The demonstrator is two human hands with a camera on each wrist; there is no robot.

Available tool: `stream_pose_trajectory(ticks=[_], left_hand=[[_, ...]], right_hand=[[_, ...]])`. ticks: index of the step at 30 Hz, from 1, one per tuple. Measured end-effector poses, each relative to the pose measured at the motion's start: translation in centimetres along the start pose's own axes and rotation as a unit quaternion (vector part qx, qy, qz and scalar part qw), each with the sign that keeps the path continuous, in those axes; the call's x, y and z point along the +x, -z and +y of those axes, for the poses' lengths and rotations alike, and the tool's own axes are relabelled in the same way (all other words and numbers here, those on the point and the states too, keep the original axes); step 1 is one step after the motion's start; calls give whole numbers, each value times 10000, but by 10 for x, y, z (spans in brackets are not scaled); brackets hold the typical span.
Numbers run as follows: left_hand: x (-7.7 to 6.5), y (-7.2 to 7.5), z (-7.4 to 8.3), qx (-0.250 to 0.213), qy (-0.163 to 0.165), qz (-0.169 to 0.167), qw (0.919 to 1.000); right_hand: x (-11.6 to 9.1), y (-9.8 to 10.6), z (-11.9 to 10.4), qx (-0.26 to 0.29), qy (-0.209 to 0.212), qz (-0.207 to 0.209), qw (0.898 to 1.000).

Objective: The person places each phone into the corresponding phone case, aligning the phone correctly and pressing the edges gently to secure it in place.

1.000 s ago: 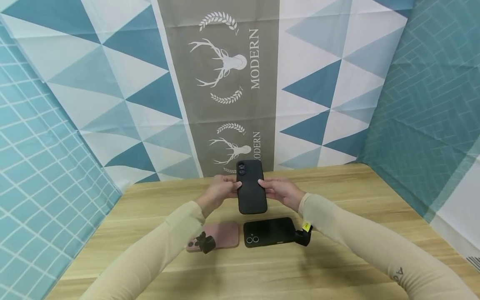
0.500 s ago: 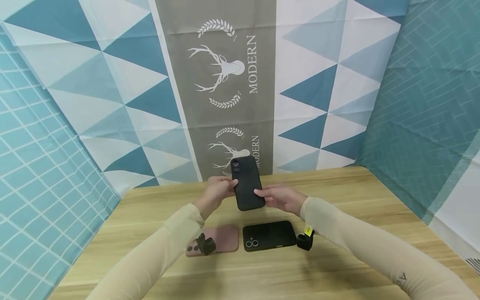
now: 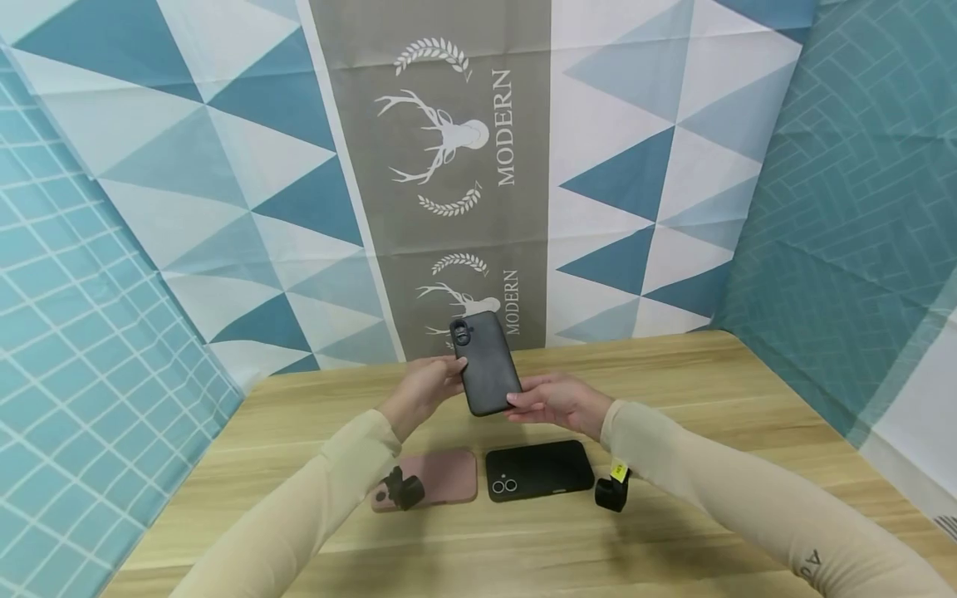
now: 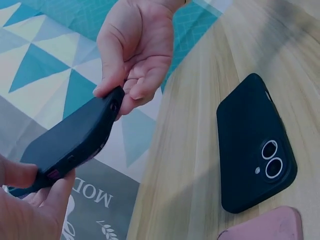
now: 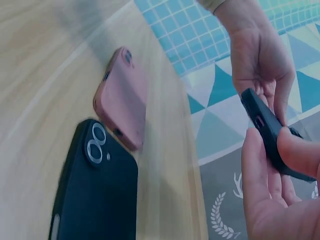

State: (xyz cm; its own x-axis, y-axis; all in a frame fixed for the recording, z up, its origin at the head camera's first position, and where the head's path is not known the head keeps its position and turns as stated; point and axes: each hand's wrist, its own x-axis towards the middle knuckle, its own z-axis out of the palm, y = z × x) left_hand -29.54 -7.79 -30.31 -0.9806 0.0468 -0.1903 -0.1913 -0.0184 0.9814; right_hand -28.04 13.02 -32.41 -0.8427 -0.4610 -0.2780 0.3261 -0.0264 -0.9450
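Observation:
A phone in a black case (image 3: 489, 363) is held up above the table, tilted, its back with the camera lenses facing the head camera. My left hand (image 3: 424, 392) pinches its left edge near the camera end. With thumb and fingers my right hand (image 3: 562, 400) grips the lower right corner. In the left wrist view, bits of purple show through openings along the edge of the case (image 4: 75, 137). Nearer than the hands, a pink phone (image 3: 449, 476) lies on the table at left. Beside it lies a second black phone (image 3: 542, 470), its two ringed lenses facing up.
The wooden table (image 3: 336, 540) reaches back to a patterned cloth wall (image 3: 456, 166). Teal tiled cloths (image 3: 67, 291) stand along the sides. Dark wrist-camera mounts (image 3: 611, 494) hang under both forearms, the left one covering part of the pink phone in the head view.
The held phone has tilted, its camera end leaning to the left. My right hand has slid from the middle of its side down to the lower corner. The two phones on the table stay put.

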Motion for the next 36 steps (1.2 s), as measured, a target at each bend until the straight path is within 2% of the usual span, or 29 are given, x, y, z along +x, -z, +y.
stream_pose_trajectory(ticks=[5,8,12,14,16,20,27,31,36], left_hand=[[2,1,-2,-32,37,-422,9991],[0,2,-5,176,306,-674,9971],[-5,0,-11,491,659,-1277,9884],[-9,-3,-13,563,668,-1578,9836],[-12,-5,-13,567,630,-1727,9813],[-15,-8,-14,502,666,-1631,9831],[-11,-8,-16,496,782,-1544,9837],[-10,-8,-18,553,833,-1516,9834],[-12,-6,-17,502,782,-1583,9830]], right_hand=[[-2,-5,0,338,-145,190,9991],[-3,-7,0,442,-136,273,9986],[-1,-7,-2,453,-34,489,9978],[0,-6,-3,498,-9,611,9969],[0,-6,-4,553,-10,692,9961],[0,-5,-4,608,-35,626,9962],[2,2,0,770,-130,414,9961],[3,8,2,550,-258,28,9981],[5,14,0,252,-272,-196,9991]])
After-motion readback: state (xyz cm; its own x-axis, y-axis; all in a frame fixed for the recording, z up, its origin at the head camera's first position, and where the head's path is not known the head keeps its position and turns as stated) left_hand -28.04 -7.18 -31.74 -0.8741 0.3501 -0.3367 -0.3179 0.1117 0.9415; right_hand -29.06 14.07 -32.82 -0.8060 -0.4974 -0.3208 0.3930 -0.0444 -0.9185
